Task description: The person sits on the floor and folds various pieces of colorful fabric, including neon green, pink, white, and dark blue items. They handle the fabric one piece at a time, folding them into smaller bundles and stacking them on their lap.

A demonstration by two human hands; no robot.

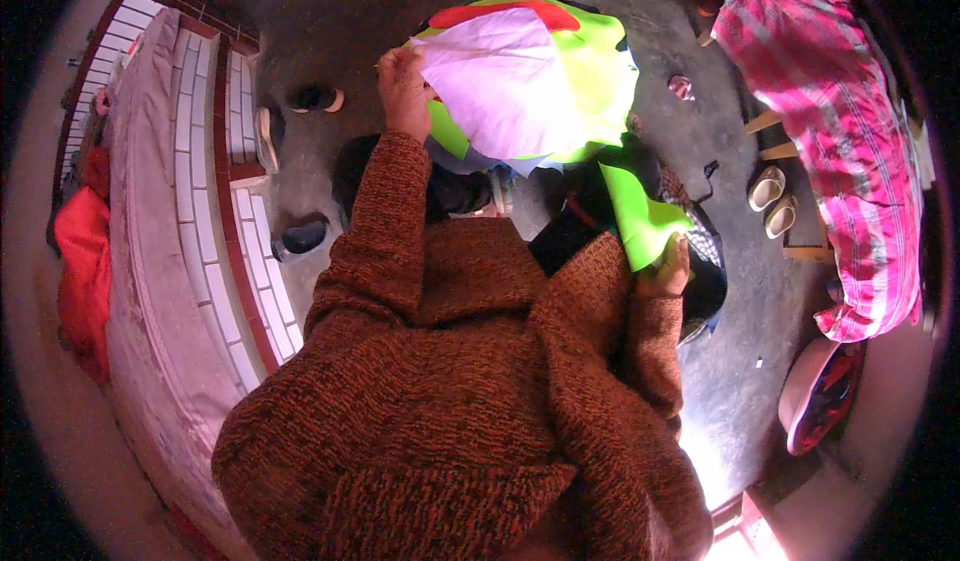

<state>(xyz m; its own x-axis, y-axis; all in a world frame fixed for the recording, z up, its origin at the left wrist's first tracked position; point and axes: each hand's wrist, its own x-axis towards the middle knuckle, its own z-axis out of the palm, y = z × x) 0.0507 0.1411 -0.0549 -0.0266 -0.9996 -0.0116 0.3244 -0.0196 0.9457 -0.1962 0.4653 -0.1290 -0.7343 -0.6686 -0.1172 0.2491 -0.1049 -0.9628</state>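
Observation:
My left hand (405,91) is raised ahead of me, its fingers closed on the left edge of a pale, rounded cloth piece (500,81). That piece lies over a pile of bright yellow-green cloth (600,61), with an orange-red cloth (560,16) showing along the far side. Lower and to the right, my right hand (665,271) pinches the bottom end of a separate neon green cloth piece (635,216). This green piece stands up from the fingers, curved and narrowing at its top. What supports the pile is mostly hidden under it.
A tiled brick ledge (200,191) with a pale cover runs along the left, red cloth (85,261) at its far side. Right are a pink plaid cloth (850,131) over wooden legs, light shoes (768,191) and a basin (805,401). Dark shoes (315,98) lie on the floor.

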